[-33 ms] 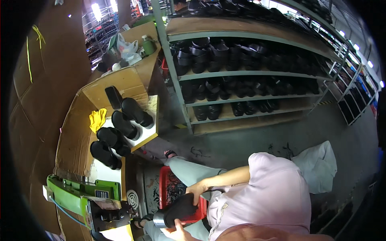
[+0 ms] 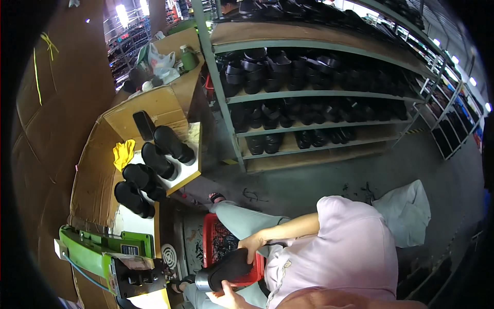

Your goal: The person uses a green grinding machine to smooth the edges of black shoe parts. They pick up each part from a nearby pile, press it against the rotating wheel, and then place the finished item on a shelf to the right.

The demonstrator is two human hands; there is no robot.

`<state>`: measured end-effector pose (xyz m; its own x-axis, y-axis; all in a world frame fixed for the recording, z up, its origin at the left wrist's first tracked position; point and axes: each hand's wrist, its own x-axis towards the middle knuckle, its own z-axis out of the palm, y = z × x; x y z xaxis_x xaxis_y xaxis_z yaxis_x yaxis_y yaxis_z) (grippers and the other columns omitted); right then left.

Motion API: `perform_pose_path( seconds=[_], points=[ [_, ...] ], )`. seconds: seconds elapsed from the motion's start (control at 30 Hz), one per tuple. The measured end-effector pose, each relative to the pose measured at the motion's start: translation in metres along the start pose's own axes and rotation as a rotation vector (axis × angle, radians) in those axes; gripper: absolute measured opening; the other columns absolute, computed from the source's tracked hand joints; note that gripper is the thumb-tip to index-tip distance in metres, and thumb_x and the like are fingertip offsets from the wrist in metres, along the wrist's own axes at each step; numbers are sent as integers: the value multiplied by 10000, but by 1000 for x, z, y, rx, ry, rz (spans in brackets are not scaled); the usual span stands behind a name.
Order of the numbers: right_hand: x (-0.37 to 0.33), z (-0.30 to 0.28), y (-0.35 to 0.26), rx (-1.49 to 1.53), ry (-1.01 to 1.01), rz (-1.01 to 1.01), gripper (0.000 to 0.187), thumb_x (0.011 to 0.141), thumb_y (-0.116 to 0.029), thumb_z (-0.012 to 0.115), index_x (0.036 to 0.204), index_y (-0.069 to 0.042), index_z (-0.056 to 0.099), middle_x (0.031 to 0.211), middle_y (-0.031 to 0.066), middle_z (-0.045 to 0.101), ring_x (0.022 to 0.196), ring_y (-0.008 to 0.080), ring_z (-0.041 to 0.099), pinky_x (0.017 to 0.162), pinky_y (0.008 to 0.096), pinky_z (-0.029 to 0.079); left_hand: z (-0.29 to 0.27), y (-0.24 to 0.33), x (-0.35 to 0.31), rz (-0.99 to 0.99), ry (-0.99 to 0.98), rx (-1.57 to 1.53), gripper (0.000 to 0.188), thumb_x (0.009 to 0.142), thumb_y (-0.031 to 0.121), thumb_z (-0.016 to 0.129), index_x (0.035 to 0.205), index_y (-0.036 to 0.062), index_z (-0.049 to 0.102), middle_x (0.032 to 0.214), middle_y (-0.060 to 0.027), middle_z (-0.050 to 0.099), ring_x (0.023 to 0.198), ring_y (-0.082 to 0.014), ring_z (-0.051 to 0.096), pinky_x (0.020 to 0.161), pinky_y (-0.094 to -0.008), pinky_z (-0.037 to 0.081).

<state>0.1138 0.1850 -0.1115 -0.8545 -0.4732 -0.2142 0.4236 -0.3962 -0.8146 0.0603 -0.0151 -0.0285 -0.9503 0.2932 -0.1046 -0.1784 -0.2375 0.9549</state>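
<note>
A black shoe [image 2: 226, 270] with a shiny silvery band at one end lies tilted between my two hands, above my lap. My right hand [image 2: 250, 245] grips its upper end, the fingers bent over the edge. At the lower side my left hand [image 2: 225, 297] holds it near the silvery end, thumb on top; part of that hand is hidden under the shoe. Just beneath stands a red plastic basket [image 2: 210, 237] with black scraps in it. Several black shoes [image 2: 146, 177] rest on the white-topped bench [image 2: 135, 219] to the left.
A green machine [image 2: 87, 247] with a blue hose stands at the lower left. Yellow cloth [image 2: 123, 154] lies by the cardboard screen [image 2: 95, 170]. Metal shelves [image 2: 319, 95] full of black footwear rise ahead; a pale sack [image 2: 406, 213] sits on the floor at right.
</note>
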Motion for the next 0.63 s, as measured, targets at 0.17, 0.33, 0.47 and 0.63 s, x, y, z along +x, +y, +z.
perform_pose_path(
  seconds=[0.17, 0.33, 0.47, 0.63],
  points=[
    [18, 9, 17, -172, 100, 188, 392, 768, -12, 767, 1120, 61, 611, 1077, 130, 663, 894, 243, 668, 774, 402, 605, 7, 54, -15, 66, 206, -121, 304, 821, -11, 648, 1102, 5, 531, 726, 10, 469, 575, -70, 449, 450, -216, 370],
    [18, 32, -9, -223, 15, 202, 460, 668, -51, 847, 1077, 44, 660, 1016, 82, 700, 906, 154, 629, 851, 313, 518, -7, 62, 5, -76, 189, 212, 430, 763, 37, 762, 662, 121, 353, 600, 53, 375, 522, -43, 343, 458, -228, 285],
    [28, 44, -14, -46, -79, 128, 645, 682, 44, 795, 1272, -26, 545, 1185, 66, 614, 1090, 164, 564, 964, 324, 460, -11, 74, 5, 11, 138, 18, 287, 730, 28, 819, 777, 64, 537, 625, 63, 456, 508, -7, 379, 450, -206, 294],
    [31, 39, -21, -2, -13, 132, 642, 708, 32, 784, 1295, -56, 540, 1173, 68, 622, 1110, 214, 569, 1004, 376, 448, -1, 62, 26, 67, 142, 13, 244, 755, 42, 806, 884, 15, 600, 705, 44, 549, 554, 15, 420, 475, -175, 318]
  ],
)
